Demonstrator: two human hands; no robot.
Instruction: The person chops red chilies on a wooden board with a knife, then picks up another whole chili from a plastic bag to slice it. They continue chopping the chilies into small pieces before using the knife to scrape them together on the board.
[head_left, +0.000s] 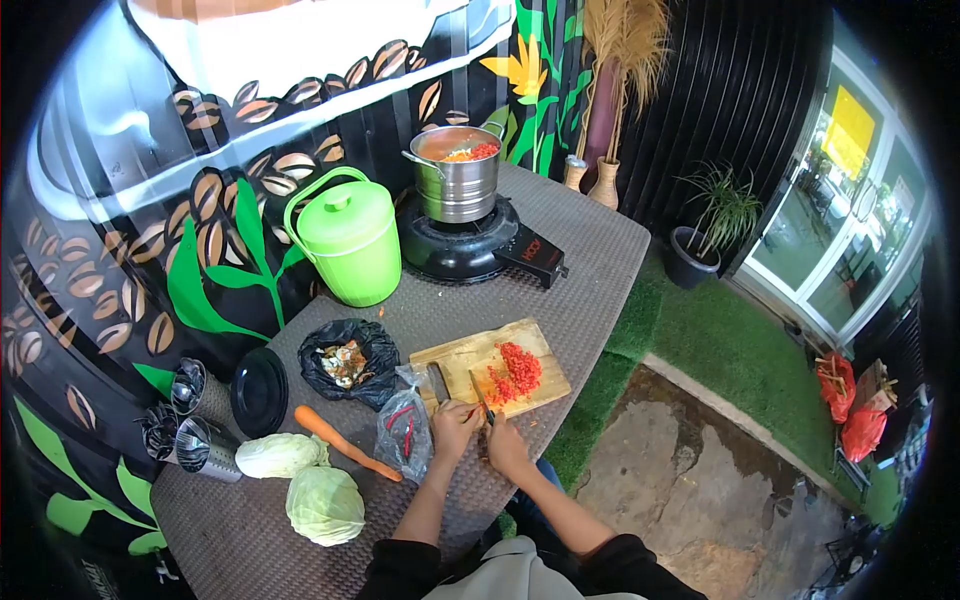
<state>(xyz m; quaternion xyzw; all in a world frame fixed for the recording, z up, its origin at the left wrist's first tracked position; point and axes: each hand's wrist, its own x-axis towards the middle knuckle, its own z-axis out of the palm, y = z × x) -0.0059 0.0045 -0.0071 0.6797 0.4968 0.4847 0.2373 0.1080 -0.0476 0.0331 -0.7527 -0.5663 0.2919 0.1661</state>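
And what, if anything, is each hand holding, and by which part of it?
The right hand holds the knife by its handle. The left hand seems to pinch a small red piece; by which part cannot be told.

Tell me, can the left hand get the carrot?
Probably yes: the carrot looks near and lies mostly uncovered. But the plastic bag is between it and the left hand, so the hand would likely have to reach over.
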